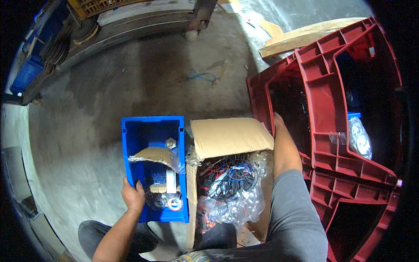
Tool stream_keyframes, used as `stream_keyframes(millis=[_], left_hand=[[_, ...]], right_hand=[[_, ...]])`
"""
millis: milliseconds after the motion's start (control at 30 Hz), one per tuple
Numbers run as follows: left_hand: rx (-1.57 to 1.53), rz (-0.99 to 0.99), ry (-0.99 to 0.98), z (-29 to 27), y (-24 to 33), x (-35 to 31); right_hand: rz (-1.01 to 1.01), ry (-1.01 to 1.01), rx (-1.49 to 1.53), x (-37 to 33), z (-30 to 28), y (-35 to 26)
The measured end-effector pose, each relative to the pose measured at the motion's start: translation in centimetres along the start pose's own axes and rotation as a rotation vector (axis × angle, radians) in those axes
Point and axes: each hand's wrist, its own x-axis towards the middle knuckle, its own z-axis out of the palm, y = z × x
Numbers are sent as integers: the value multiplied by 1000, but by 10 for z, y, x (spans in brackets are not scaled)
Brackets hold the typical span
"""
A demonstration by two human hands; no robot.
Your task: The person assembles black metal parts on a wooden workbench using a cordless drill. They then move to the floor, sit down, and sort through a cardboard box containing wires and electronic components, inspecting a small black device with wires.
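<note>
Two hands, blue bin (153, 131), cardboard box (231, 136)

The left hand (132, 195) holds the side of a blue bin (153, 168) on the grey floor (87, 131). Tape rolls (168, 202) lie in the bin. Just beside it is a cardboard box (229, 137) full of tangled wires (231, 179). The right hand (278, 123) touches the edge of a big red crate (325, 100), tipped on its side.
</note>
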Motion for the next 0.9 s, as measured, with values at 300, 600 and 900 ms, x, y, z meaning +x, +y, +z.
stream_keyframes(millis=[300, 600, 900], left_hand=[[37, 37, 48, 0, -4, 0], [13, -29, -6, -6, 7, 2], [41, -52, -20, -8, 9, 2]], right_hand=[[-24, -100, 273, 6, 2, 7], [-23, -168, 414, 8, 0, 9], [-37, -223, 498, 5, -4, 3]])
